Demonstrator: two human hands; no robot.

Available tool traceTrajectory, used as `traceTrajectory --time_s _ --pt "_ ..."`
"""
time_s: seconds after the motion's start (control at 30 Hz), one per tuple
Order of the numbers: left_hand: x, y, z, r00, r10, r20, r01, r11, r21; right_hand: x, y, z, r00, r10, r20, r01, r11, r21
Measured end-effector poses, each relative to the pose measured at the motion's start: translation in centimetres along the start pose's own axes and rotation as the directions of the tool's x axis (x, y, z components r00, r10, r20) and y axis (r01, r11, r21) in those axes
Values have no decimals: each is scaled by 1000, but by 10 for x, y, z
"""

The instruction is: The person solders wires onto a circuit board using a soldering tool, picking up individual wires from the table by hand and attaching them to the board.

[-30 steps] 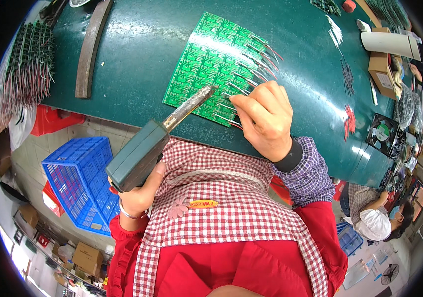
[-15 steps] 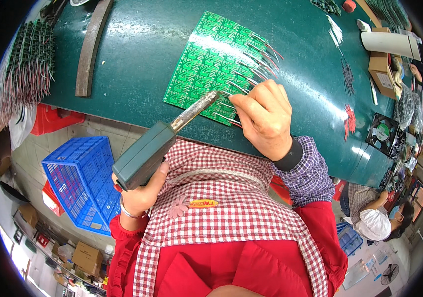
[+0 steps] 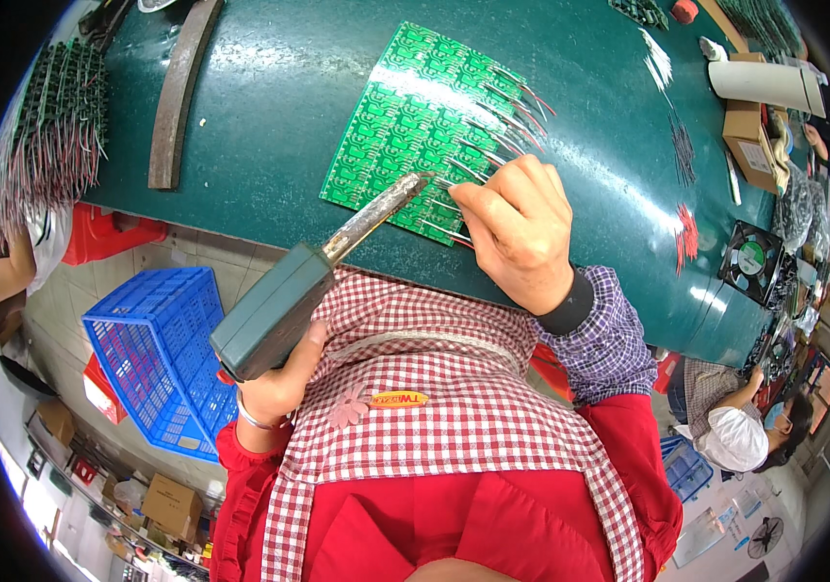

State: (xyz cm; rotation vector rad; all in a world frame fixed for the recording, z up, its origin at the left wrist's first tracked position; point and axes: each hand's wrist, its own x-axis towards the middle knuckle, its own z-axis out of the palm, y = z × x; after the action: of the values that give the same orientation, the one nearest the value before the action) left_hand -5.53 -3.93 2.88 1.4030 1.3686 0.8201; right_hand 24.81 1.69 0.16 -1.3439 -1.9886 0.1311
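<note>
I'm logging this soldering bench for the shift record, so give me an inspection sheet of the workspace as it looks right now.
Surface: dark green table.
Job's things: green circuit board panel lying flat; soldering iron, tip at the panel's near edge.
Clutter: metal bar, cardboard box, small fan.
Hands: left hand grips the iron; right hand pinches a thin wire at the board.
Cables: wire leads along the panel's right edge.
Surroundings: blue crate on the floor; another person nearby.

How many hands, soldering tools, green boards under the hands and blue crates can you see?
Hands of the person working: 2, left hand and right hand
Soldering iron: 1
Green circuit board panel: 1
Blue crate: 1
Total: 5
</note>
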Motion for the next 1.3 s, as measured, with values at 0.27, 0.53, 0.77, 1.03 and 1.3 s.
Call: traceTrajectory --time_s 0.27,0.53,0.77,1.03,1.3 --pt "1 0 0 1000 -5 16 5 1000 -5 0 -1 0 1000 12 -1 -12 1000 1" --pt "-2 -4 -1 1000 16 -2 -16 1000 16 1 -4 1 997 41 -73 -40 999 18" --pt "-9 -5 -7 1000 17 20 -17 1000 17 -3 -10 -2 1000 3 -25 -2 999 36" --pt "-12 -8 -9 999 40 34 -42 996 74 -7 -9 0 1000 6 10 -7 999 42" --pt "-7 1 -7 998 25 55 -30 994 108 -6 -7 1 1000 -2 7 1 999 38"
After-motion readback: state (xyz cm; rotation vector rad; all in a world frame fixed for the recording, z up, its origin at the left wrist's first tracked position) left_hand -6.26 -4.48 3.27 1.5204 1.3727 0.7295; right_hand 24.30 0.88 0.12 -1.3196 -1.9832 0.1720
